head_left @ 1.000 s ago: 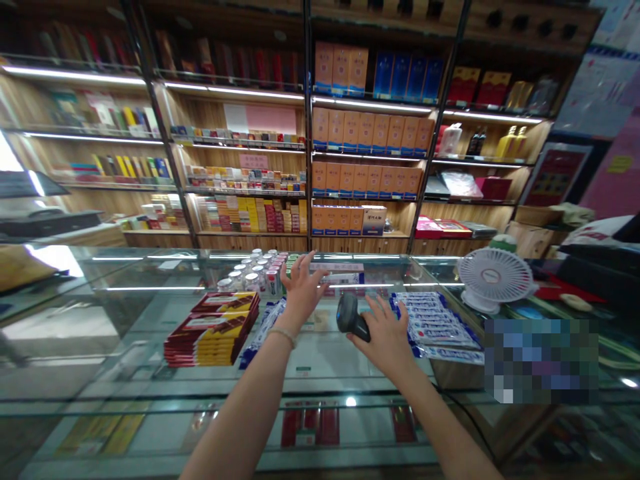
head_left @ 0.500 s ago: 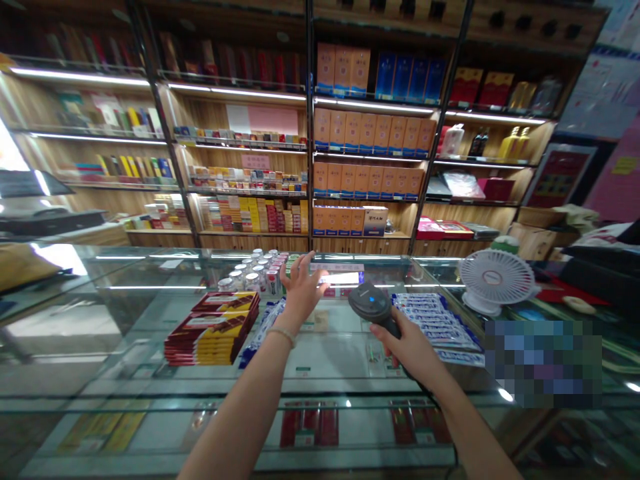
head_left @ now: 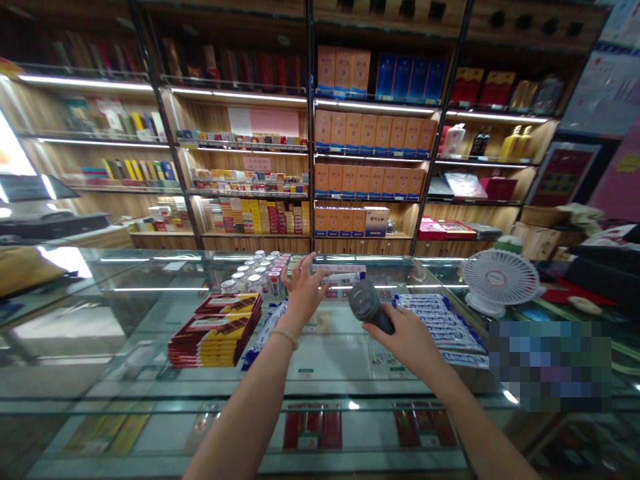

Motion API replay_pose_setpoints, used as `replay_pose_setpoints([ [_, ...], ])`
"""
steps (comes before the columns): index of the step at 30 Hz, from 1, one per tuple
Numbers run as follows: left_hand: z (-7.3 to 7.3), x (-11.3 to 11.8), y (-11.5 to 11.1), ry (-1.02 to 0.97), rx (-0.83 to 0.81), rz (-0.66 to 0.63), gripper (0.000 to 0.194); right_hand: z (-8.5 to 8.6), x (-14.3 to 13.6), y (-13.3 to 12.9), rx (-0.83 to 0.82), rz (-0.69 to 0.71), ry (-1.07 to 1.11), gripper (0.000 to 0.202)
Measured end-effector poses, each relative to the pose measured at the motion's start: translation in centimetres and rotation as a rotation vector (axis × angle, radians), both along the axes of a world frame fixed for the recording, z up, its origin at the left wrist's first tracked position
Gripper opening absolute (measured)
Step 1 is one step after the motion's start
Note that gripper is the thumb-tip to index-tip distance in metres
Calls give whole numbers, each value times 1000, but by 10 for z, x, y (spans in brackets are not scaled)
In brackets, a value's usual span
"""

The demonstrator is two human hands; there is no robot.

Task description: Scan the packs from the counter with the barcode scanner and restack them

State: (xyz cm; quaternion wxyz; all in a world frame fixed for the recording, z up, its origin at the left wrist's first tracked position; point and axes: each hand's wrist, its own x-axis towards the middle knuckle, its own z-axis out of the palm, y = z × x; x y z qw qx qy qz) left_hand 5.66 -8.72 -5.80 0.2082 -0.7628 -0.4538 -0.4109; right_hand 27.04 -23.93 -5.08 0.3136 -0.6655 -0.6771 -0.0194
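A slim blue-and-white wrapped snack bar (head_left: pixel 344 279) is pinched by one end between the thumb and a finger of my left hand (head_left: pixel 301 297); the other fingers are raised. Its barcode side faces me. My right hand (head_left: pixel 409 339) is wrapped round the handle of a dark grey barcode scanner (head_left: pixel 366 301), whose head is close to the bar's right end without touching it. Right of the scanner, several similar blue-and-white bars (head_left: pixel 435 327) lie in a row on the glass counter (head_left: pixel 335 353). More such bars (head_left: pixel 263 337) lie beneath my left forearm, partly hidden.
Stacked red-and-yellow chocolate packs (head_left: pixel 215 330) lie on the left. Small white-lidded jars (head_left: pixel 247 277) stand behind them. A white fan (head_left: pixel 500 280) stands on the right. Behind the counter, shelves carry orange boxes (head_left: pixel 367 133). A black machine (head_left: pixel 50 227) is at far left.
The bright white light on the bar has gone, so its barcode shows. The scanner's head has turned, and its blue light is out of sight. My left hand has barely moved.
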Motion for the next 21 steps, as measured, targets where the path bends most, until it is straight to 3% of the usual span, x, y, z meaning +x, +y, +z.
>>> replay_pose_setpoints([
  [7, 1, -1, -1, -16, -6, -1, 25, -9, -4, 19, 110, 43, -320, 46],
  [12, 3, -1, -3, -24, -17, 2, 23, -14, -6, 31, 272, 35, -424, 39],
  [21, 3, -1, -2, 7, -27, 44, 23, -39, -4, 52, 348, 87, -569, 47],
])
